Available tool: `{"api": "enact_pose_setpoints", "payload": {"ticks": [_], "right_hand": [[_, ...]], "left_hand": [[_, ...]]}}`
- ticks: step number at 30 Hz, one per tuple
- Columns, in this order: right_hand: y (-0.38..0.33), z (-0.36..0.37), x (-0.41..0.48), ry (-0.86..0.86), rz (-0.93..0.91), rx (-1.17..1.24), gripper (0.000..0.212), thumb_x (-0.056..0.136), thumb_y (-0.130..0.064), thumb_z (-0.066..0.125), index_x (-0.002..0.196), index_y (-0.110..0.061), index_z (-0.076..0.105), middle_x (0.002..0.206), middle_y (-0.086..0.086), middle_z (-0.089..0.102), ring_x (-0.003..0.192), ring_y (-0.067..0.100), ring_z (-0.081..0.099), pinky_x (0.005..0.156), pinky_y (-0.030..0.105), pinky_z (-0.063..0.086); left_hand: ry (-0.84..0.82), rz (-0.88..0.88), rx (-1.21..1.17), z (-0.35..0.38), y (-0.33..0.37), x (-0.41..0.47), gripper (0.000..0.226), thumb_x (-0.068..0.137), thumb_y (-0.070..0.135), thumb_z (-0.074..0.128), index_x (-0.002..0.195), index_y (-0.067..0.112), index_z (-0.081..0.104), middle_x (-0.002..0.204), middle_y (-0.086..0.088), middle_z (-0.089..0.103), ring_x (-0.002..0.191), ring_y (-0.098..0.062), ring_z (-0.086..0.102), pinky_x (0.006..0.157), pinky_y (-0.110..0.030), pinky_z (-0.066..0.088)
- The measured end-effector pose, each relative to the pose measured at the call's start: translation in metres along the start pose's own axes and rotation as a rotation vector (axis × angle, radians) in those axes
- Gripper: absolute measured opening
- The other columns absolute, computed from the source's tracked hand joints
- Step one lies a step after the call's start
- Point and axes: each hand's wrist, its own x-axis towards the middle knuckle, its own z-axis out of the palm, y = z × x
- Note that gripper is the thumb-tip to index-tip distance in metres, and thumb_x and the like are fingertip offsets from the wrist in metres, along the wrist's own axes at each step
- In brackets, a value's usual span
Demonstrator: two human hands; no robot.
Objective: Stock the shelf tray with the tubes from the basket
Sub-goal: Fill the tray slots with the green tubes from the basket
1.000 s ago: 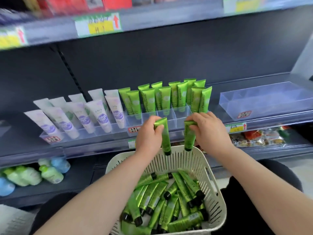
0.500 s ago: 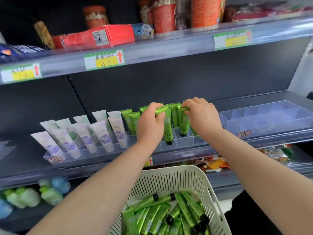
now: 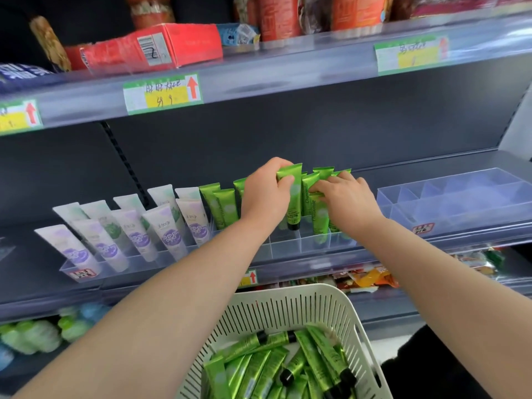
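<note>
Fig. Two-handed placement at the shelf tray (image 3: 288,250), a clear, hard plastic box split into small compartments by thin walls. My left hand (image 3: 267,198) is closed in a pinch, thumb in front and fingers behind, on the flat crimped end of a glossy green tube (image 3: 293,205). This tube hangs black cap down, just above a compartment near the tray's front edge. My right hand (image 3: 347,198) curls its fingers over the top of a second green tube (image 3: 320,223), whose lower end sits inside the next compartment to the right. More green tubes stand in rows toward the tray's back edge. Loose green tubes (image 3: 259,367) lie heaped in the basket (image 3: 288,308), off-white plastic with slotted walls and rounded corners. White tubes (image 3: 169,228) with purple labels lean along the tray's left end.
</note>
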Motion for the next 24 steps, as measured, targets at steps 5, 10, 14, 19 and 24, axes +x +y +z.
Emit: {"api": "enact_pose_setpoints", "payload": {"ticks": [5,10,14,19,24], "right_hand": [[0.011,0.001,-0.005,0.182,-0.023,0.031,0.04,0.076,0.004,0.067,0.107,-0.023,0.068,0.101,0.001,0.068,0.095,0.029,0.054,0.068,0.033,0.028],[0.017,-0.003,-0.01,0.251,-0.047,0.027,0.039,0.071,0.006,0.071,0.099,-0.021,0.07,0.093,0.002,0.068,0.086,0.03,0.055,0.063,0.033,0.033],[0.021,0.0,-0.016,0.274,-0.059,0.045,0.035,0.07,0.004,0.072,0.095,-0.02,0.07,0.087,0.001,0.067,0.082,0.03,0.055,0.061,0.03,0.029],[0.019,0.001,-0.024,0.26,-0.052,0.063,0.034,0.07,0.003,0.075,0.095,-0.02,0.07,0.088,0.001,0.065,0.083,0.028,0.055,0.062,0.031,0.032],[0.014,-0.001,-0.029,0.244,-0.037,0.06,0.032,0.076,0.001,0.069,0.1,-0.02,0.069,0.094,0.002,0.065,0.087,0.027,0.054,0.064,0.034,0.037]], "left_hand": [[-0.068,-0.004,0.053,0.019,0.006,0.019,0.017,0.094,0.015,0.057,0.106,0.025,0.064,0.094,0.004,0.064,0.075,-0.012,0.057,0.066,-0.026,0.043],[-0.174,0.022,0.182,0.04,0.002,0.024,0.022,0.094,0.008,0.055,0.109,0.021,0.064,0.104,0.0,0.065,0.091,-0.019,0.058,0.074,-0.03,0.045],[-0.208,0.031,0.223,0.049,0.0,0.023,0.031,0.093,0.002,0.053,0.117,0.018,0.062,0.114,-0.002,0.064,0.096,-0.018,0.056,0.075,-0.026,0.04],[-0.239,0.032,0.238,0.05,-0.001,0.022,0.033,0.09,-0.004,0.049,0.112,0.015,0.064,0.114,-0.004,0.065,0.104,-0.021,0.058,0.079,-0.027,0.043],[-0.188,0.041,0.209,0.042,0.003,0.017,0.037,0.09,-0.007,0.046,0.117,0.014,0.062,0.115,-0.004,0.064,0.108,-0.022,0.057,0.09,-0.039,0.049]]}}
